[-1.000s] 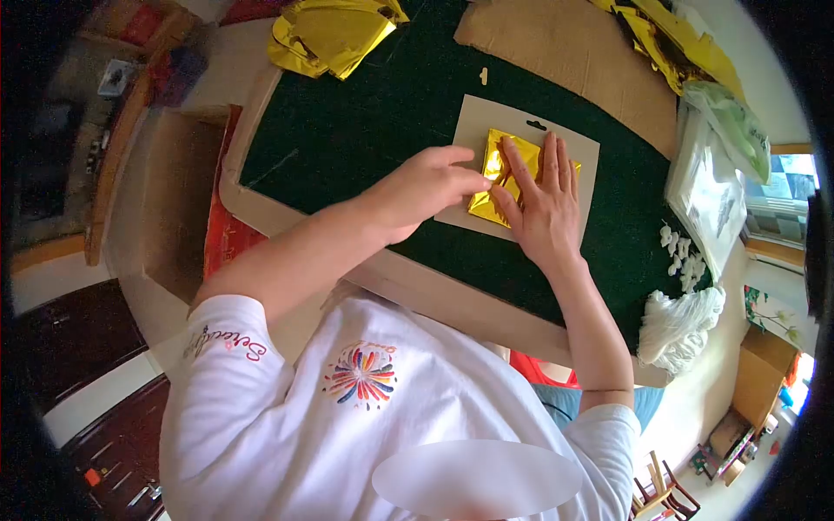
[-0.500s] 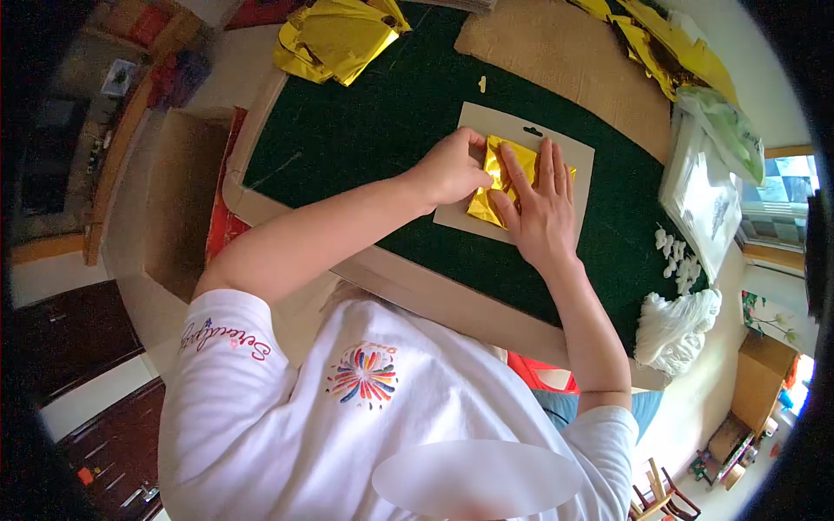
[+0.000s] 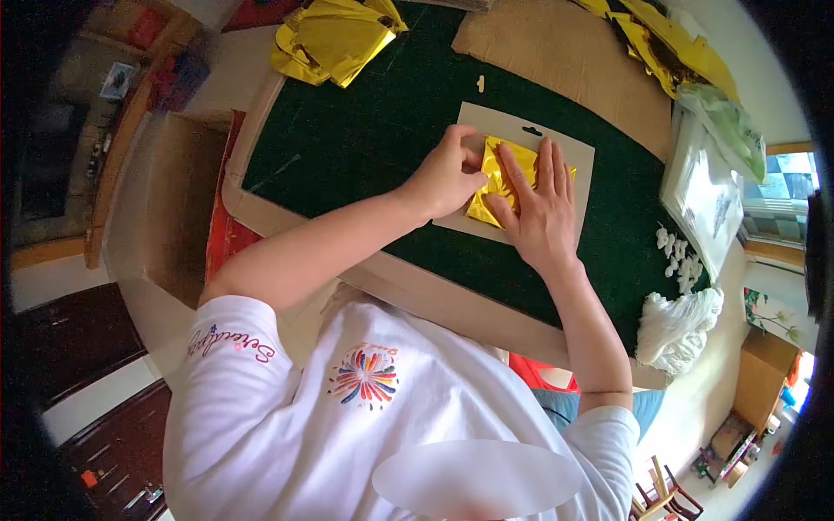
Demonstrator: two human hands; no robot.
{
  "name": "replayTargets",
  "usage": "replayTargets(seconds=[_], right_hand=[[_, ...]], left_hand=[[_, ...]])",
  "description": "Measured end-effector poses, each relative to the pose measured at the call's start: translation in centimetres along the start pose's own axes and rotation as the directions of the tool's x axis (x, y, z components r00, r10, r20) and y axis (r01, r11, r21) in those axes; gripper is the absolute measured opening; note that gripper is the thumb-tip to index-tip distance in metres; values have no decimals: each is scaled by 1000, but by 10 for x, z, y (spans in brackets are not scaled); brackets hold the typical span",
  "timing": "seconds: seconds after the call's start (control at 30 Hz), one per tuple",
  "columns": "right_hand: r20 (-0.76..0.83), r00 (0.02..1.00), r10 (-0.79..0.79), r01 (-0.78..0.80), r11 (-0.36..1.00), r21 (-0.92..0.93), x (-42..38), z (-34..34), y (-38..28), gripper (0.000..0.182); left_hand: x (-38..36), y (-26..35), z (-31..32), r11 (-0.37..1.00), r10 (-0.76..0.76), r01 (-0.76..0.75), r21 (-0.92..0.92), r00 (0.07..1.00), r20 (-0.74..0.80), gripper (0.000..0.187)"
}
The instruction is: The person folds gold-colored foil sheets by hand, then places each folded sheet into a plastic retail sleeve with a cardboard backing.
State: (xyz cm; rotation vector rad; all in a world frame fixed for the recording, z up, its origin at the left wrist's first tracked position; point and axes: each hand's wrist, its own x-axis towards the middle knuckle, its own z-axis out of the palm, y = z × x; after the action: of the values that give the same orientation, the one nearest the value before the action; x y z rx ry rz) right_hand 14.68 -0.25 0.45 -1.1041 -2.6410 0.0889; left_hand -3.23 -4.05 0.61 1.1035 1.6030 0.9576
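Note:
A sheet of shiny gold foil [image 3: 499, 198], creased and roughly square, lies on a grey-beige card [image 3: 554, 227] with a dark hanger-shaped slot near its far edge. My right hand [image 3: 544, 213] rests flat on the foil, fingers stretched out and thumb spread to the left. At the foil's left edge is my left hand [image 3: 441, 178], its fingers curled and the thumb close to the foil. Whatever lies between those fingers is hidden.
Dark green cloth [image 3: 365, 148] covers the table. Folded gold foil [image 3: 339, 43] sits at the far left, brown cardboard [image 3: 573, 52] at the back. Along the right are more gold foil [image 3: 673, 48], clear plastic bags [image 3: 705, 191] and a bundle of white string [image 3: 679, 328].
My left hand has shifted slightly left, away from the foil's left edge. My right hand stays pressed on the foil in nearly the same place.

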Motion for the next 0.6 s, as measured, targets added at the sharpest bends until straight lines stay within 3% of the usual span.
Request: replayTargets(seconds=[0.07,0.2,0.27,0.3,0.47,0.6], right_hand=[[-4,1000,-5,5,1000,2,0,0,0,59],[-3,1000,-5,5,1000,-7,1,-1,0,60],[-2,1000,-4,4,1000,-22,1,0,-1,60],[-2,1000,-4,4,1000,-22,1,0,-1,60],[5,1000,-1,1,1000,-21,1,0,-1,60],[1,1000,-4,4,1000,-15,1,0,-1,60]], left_hand=[[-2,7,-4,990,-113,120,-72,990,85,61],[2,14,-1,994,-101,104,-23,990,94,65],[3,21,-3,985,-66,45,164,990,122,69],[6,19,-2,985,-65,45,164,990,122,69],[6,11,0,990,81,-79,114,996,-21,79],[6,11,-3,997,35,-34,74,999,-24,82]])
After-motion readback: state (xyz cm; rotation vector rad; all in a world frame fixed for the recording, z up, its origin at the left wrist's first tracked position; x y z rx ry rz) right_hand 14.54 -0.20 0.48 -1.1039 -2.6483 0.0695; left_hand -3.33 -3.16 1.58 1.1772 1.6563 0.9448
